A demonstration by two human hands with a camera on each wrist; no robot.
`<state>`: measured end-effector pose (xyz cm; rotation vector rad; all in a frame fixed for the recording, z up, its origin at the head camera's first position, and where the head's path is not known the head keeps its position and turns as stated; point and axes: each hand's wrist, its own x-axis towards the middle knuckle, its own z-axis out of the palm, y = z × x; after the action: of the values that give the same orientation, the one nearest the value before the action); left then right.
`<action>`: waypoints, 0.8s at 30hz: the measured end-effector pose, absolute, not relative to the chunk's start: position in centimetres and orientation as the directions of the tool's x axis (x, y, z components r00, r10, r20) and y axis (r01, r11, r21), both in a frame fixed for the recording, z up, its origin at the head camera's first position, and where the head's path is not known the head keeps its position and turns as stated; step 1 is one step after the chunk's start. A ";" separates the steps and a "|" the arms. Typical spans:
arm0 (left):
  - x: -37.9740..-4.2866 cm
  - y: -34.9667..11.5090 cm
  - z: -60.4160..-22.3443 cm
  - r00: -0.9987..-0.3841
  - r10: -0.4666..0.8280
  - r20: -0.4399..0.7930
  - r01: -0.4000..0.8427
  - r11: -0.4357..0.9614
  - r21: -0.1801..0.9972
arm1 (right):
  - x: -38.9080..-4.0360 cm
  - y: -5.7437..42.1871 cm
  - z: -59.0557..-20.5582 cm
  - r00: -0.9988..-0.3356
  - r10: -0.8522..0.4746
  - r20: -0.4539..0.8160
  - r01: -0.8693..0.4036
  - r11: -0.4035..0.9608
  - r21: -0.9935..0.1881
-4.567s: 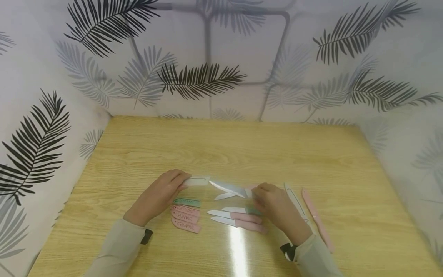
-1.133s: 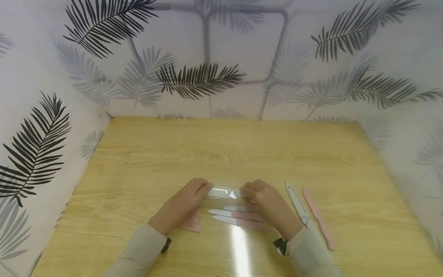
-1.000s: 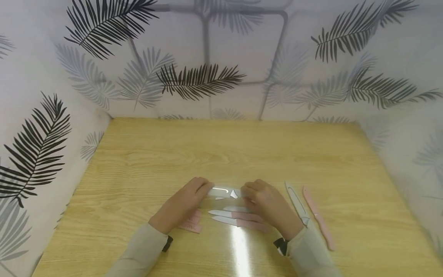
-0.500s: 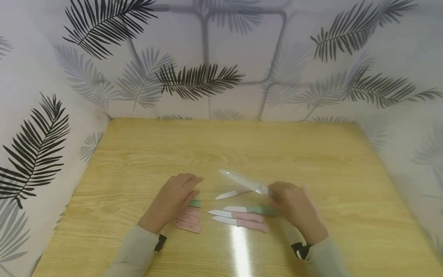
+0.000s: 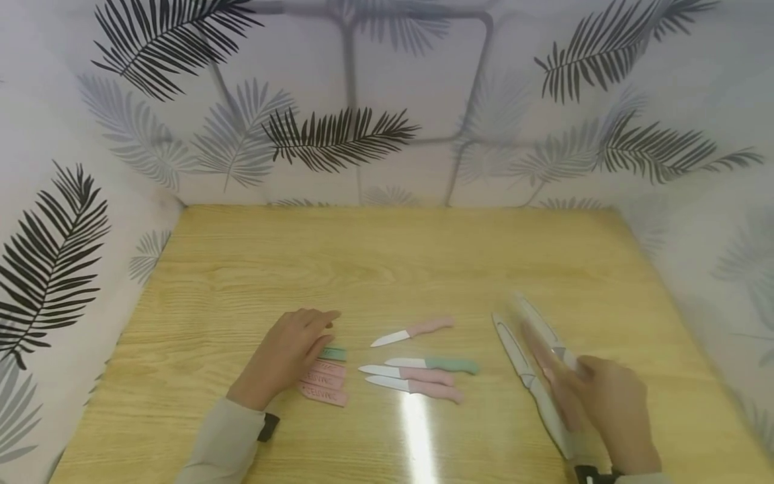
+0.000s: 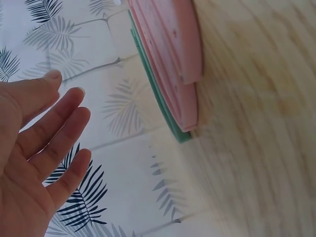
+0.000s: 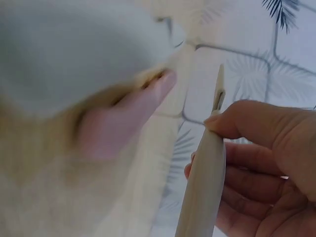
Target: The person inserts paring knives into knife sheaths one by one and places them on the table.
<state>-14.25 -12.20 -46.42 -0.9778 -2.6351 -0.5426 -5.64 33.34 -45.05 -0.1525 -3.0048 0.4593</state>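
Note:
My right hand (image 5: 619, 403) grips the handle of a white knife (image 7: 201, 182) in its sheath, at the right of the table, with the thumb along the handle in the right wrist view. It overlaps a pink sheathed knife (image 5: 547, 359), and a second white sheathed knife (image 5: 549, 413) lies to the left of that one. My left hand (image 5: 284, 359) holds nothing, its fingers loosely spread in the left wrist view. Beside and below it lie a green sheath (image 5: 334, 354) and several pink sheaths (image 5: 325, 395), stacked close together, partly hidden by the hand in the head view.
Mid-table lie bare-bladed knives pointing left: a pink-handled knife (image 5: 431, 327) at the back, a green-handled knife (image 5: 455, 365), and two more pink-handled knives (image 5: 437, 391) nearest me. Leaf-patterned cloth (image 5: 387, 101) stands behind the wooden table (image 5: 387, 255).
Both hands first brought a white sheath and a white knife together. The left hand then let go and drew back left, while the right hand carried the sheathed white knife to the right.

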 end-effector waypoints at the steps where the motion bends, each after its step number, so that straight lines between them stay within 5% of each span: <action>1: -14.2 -12.2 -46.4 -0.738 0.563 0.373 0.664 0.705 0.249 | -5.2 33.8 -45.2 -0.987 0.143 0.069 0.117 0.947 -0.301; 15: -13.9 -12.3 -46.9 -0.755 0.563 0.337 0.650 0.712 0.267 | -3.2 34.7 -46.0 -0.936 0.320 -0.145 0.351 0.858 -0.374; 24: -13.8 -12.4 -46.8 -0.768 0.563 0.306 0.637 0.718 0.279 | -3.2 34.2 -46.3 -0.924 0.342 -0.171 0.381 0.858 -0.345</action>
<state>-13.76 -12.44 -46.77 -0.9624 -2.7238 -0.5528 -3.19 34.24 -46.31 -0.6103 -3.1275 0.6157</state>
